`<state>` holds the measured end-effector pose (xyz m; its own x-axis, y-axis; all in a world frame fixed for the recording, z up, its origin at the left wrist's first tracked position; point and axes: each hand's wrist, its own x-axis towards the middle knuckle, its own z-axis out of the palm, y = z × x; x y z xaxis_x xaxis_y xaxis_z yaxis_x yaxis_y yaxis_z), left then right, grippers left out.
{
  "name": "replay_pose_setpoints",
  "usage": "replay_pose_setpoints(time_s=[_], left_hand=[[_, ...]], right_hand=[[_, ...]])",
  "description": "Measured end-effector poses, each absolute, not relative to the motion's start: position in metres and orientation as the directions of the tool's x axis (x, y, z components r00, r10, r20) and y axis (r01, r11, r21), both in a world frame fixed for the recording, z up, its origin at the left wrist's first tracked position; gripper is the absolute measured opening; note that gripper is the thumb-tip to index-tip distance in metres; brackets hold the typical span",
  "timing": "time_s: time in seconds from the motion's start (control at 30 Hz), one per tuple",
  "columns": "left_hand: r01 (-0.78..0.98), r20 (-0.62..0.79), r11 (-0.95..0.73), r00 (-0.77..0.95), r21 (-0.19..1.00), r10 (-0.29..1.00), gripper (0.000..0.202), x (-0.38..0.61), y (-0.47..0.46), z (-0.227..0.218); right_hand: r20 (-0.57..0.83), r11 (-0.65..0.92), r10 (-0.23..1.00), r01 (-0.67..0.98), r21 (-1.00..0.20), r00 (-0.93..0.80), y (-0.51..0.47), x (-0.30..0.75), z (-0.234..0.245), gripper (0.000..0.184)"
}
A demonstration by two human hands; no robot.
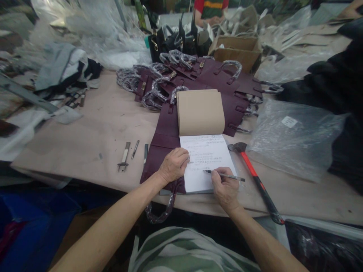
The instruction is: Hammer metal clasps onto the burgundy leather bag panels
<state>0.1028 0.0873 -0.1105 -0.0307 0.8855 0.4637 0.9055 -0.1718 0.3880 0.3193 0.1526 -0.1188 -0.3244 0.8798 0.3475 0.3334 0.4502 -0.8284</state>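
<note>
In my right hand (226,185) is a dark pen (231,176), its tip at the lower part of a notebook page (208,158) with handwritten lines. The notebook's brown cover (200,113) is folded back above the page. My left hand (175,164) rests at the page's left edge with its fingers curled closed; something small shows at the fingertips, too unclear to name. Beneath the notebook and my left hand lies a dark maroon bag panel (161,151). A plastic-wrapped handle (161,217) hangs over the table's front edge.
A hammer (256,179) with a red and black handle lies right of the notebook, near a clear plastic bag (295,136). Small metal tools (124,156) lie at left. Maroon bag pieces (204,73) pile up behind, before a cardboard box (236,51). Another person (211,11) is across the table.
</note>
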Motion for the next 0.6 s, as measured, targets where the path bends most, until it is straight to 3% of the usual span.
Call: replay_pose_setpoints(time_s=[0.23, 0.6], left_hand=[[0.904, 0.456, -0.175, -0.025, 0.389, 0.89, 0.01, 0.1022, 0.0882, -0.1101], [0.906, 0.485, -0.192, -0.017, 0.378, 0.875, 0.011, 0.1022, 0.0878, -0.1096]], right_hand=[[0.435, 0.562, 0.808, 0.299, -0.772, -0.397, 0.1543, 0.3161, -0.113, 0.013], [0.439, 0.593, 0.779, 0.298, -0.748, -0.448, 0.1565, 0.3127, -0.1109, 0.012]])
